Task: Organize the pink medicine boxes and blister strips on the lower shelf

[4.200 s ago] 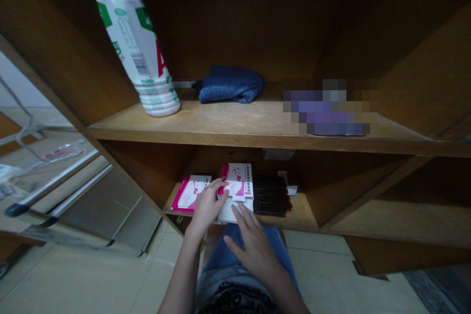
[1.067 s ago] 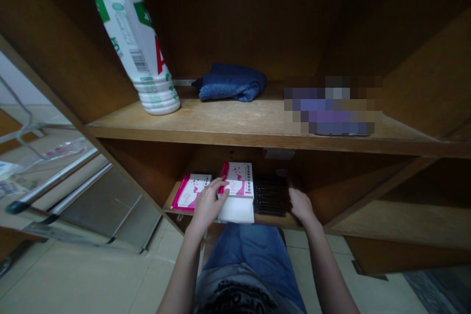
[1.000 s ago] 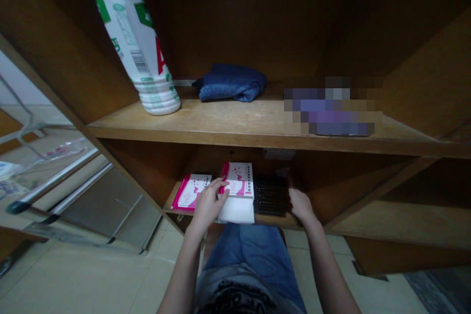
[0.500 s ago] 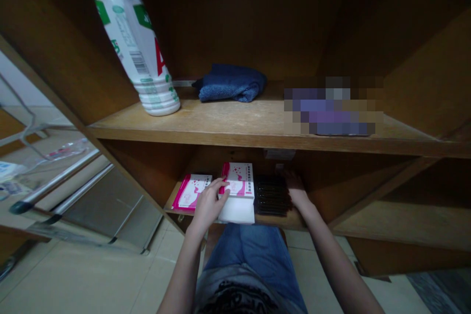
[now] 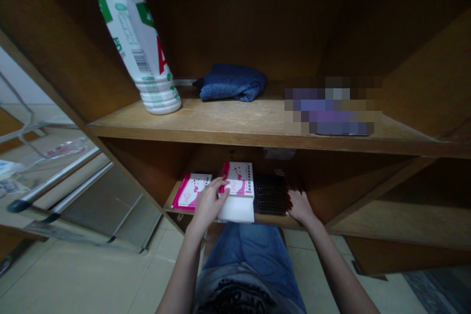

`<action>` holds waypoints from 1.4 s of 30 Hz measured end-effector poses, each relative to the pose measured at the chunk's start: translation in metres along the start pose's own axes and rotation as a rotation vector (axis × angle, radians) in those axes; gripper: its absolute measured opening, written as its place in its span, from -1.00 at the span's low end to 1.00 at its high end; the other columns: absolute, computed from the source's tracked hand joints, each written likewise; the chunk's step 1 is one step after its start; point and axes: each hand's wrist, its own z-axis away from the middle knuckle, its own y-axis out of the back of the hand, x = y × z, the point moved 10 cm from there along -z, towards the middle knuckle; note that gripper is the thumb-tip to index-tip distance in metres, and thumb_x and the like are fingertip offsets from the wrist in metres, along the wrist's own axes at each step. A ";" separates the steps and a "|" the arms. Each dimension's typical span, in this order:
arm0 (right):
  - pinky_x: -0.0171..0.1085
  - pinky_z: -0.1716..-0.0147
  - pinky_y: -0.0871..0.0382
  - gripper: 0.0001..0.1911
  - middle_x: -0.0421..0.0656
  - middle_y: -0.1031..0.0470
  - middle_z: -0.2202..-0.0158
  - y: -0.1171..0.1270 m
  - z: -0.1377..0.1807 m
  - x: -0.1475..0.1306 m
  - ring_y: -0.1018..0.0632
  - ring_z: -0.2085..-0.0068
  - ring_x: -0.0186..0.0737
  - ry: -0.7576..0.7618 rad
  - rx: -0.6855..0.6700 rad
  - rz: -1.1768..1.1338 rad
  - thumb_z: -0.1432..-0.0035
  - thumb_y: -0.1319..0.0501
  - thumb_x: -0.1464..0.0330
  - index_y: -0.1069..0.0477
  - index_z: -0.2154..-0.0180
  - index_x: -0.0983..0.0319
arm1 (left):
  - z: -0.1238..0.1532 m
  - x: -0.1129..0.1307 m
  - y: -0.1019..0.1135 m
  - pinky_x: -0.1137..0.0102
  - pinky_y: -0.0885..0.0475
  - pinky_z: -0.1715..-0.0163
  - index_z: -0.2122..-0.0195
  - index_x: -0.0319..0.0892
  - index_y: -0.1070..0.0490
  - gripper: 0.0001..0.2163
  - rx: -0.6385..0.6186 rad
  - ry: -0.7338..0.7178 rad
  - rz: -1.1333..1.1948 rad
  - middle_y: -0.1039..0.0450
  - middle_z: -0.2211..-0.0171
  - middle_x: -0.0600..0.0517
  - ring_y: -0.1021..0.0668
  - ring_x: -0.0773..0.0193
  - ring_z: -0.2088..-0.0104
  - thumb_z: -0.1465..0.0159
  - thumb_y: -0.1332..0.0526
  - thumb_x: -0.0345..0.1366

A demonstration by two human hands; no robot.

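Dim brown wooden shelving [image 5: 257, 140] fills my view, with pale floor tiles [image 5: 91, 274] below it and my blue jeans [image 5: 246, 250] just under the lower shelf's front edge. On the upper shelf stand a white plastic bottle with green labels [image 5: 134, 44] and a folded dark blue towel [image 5: 230, 83], with a pixelated purple object [image 5: 331, 108] farther right.

On the lower shelf, my right hand [image 5: 300, 207] has just come back from farther in, above a stack of flat black packets [image 5: 271, 195], and now sits by the stack's front right corner. Its fingers [image 5: 296, 197] are loosely bent and hold nothing I can see, and in this dim light I cannot tell whether they touch the stack. In the earliest view, that hand lay on the cartons in the middle, but now it is well off them.

My left hand [image 5: 208, 201] stays where it was, its fingers [image 5: 217, 187] draped over the left edge of a pink-and-white carton [image 5: 237, 179], though I cannot tell whether they grip it. That carton meets a plain white block [image 5: 235, 211] at its front, with a pink-edged white carton [image 5: 190, 192] just to its left.
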 end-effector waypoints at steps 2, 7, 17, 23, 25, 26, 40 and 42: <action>-0.01 -0.04 -0.14 -0.55 0.10 -0.36 -0.12 -0.007 0.004 0.001 -0.34 -0.11 0.10 -0.027 -0.080 -0.022 -0.14 -0.01 0.45 -0.32 -0.08 0.30 | 0.000 0.000 0.000 0.18 -0.36 -0.03 0.16 -0.14 -0.46 -0.78 0.006 0.000 0.002 -0.43 -0.04 -0.10 -0.48 0.11 -0.03 -0.24 -0.10 -0.27; -0.12 0.07 -0.17 -0.65 0.05 -0.54 0.14 -0.005 -0.001 0.000 -0.45 0.07 0.01 -0.023 -0.139 -0.043 -0.14 -0.02 0.42 -0.45 0.08 0.24 | -0.001 -0.001 0.000 0.21 -0.35 -0.04 0.16 -0.18 -0.47 -0.77 0.006 -0.002 0.003 -0.44 -0.02 -0.13 -0.47 0.11 -0.04 -0.23 -0.10 -0.28; -0.12 0.09 -0.17 -0.62 0.02 -0.53 0.14 0.003 -0.006 -0.002 -0.44 0.03 0.07 -0.041 -0.132 -0.053 -0.07 -0.10 0.43 -0.44 0.06 0.16 | 0.000 -0.001 0.000 0.18 -0.34 -0.05 0.16 -0.15 -0.45 -0.77 0.011 -0.015 0.017 -0.44 -0.02 -0.11 -0.47 0.12 -0.04 -0.24 -0.08 -0.25; -0.03 0.03 -0.15 -0.64 0.01 -0.55 0.16 0.000 -0.006 0.000 -0.45 0.04 0.10 -0.049 -0.138 -0.049 -0.08 -0.10 0.42 -0.46 0.07 0.13 | -0.001 0.001 0.000 0.19 -0.34 -0.04 0.17 -0.14 -0.45 -0.78 0.013 -0.012 0.016 -0.45 -0.01 -0.11 -0.48 0.13 -0.03 -0.24 -0.08 -0.26; 0.01 -0.01 -0.13 -0.63 0.02 -0.54 0.14 -0.002 -0.006 0.001 -0.45 0.02 0.10 -0.047 -0.134 -0.046 -0.08 -0.09 0.43 -0.46 0.07 0.13 | -0.001 0.001 0.001 0.19 -0.35 -0.04 0.17 -0.13 -0.46 -0.78 0.020 -0.013 0.018 -0.45 0.00 -0.10 -0.48 0.13 -0.02 -0.24 -0.09 -0.26; 0.04 -0.03 -0.11 -0.62 0.03 -0.54 0.13 -0.003 -0.006 0.001 -0.44 0.01 0.11 -0.044 -0.130 -0.045 -0.09 -0.09 0.43 -0.45 0.05 0.14 | -0.001 0.001 0.001 0.19 -0.35 -0.04 0.17 -0.13 -0.46 -0.78 0.022 -0.015 0.019 -0.45 0.00 -0.10 -0.48 0.13 -0.03 -0.24 -0.09 -0.26; -0.02 -0.18 -0.12 -0.48 0.01 -0.32 -0.14 0.057 0.011 0.020 -0.21 -0.23 -0.08 -0.114 0.473 -0.380 -0.21 0.16 0.43 -0.17 -0.18 0.29 | 0.004 0.009 0.012 0.11 -0.28 -0.09 0.08 -0.10 -0.42 -0.75 0.109 -0.138 0.047 -0.46 0.01 -0.06 -0.42 0.13 -0.06 -0.26 -0.11 -0.20; 0.00 -0.16 -0.14 -0.52 0.02 -0.36 -0.11 0.075 0.020 0.021 -0.28 -0.18 -0.06 -0.157 0.529 -0.444 -0.22 0.14 0.40 -0.24 -0.13 0.28 | 0.005 0.007 0.023 0.14 -0.29 -0.09 0.08 -0.09 -0.42 -0.75 0.162 -0.126 0.057 -0.44 -0.01 -0.06 -0.42 0.14 -0.06 -0.26 -0.11 -0.20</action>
